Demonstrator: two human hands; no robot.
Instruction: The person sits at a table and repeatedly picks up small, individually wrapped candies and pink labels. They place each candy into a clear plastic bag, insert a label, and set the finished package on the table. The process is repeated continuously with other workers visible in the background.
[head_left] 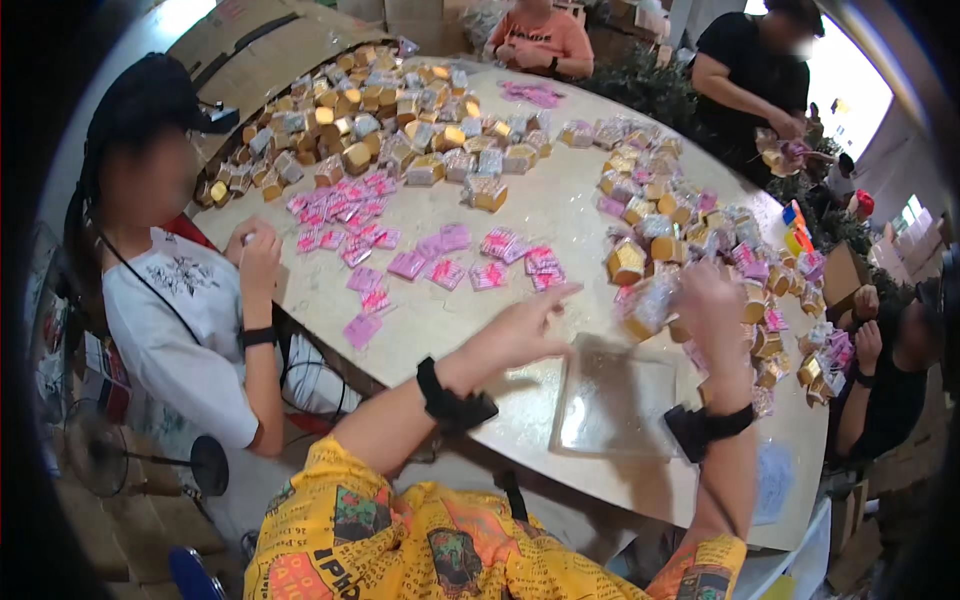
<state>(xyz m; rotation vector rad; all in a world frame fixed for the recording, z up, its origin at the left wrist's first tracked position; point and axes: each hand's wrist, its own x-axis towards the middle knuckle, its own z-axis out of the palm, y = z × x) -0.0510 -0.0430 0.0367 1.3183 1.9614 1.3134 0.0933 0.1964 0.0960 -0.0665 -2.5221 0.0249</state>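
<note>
Left hand (518,335): fingers spread, empty, at ten o'clock from clear tray (615,405); right hand (712,308): blurred, at wrapped gold block (646,308), cannot tell if gripping; block at tray's one o'clock; pink packets (489,275) at left hand's eleven.

You are in what looks like a small packing workshop; the broad pale bench (430,335) before you carries heaps of near-identical gold pieces (358,155) in clear wrapping, with many matching pink packets (345,207) spread among them; several people work round it with you, one in a white top (180,310) at your left, one in an orange top (560,42) at the far edge, others in black (740,95) toward your right; large cardboard (250,60) stands at the far left, and cartons (846,272) crowd the right; a fan (95,450) stands low at your left.
</note>
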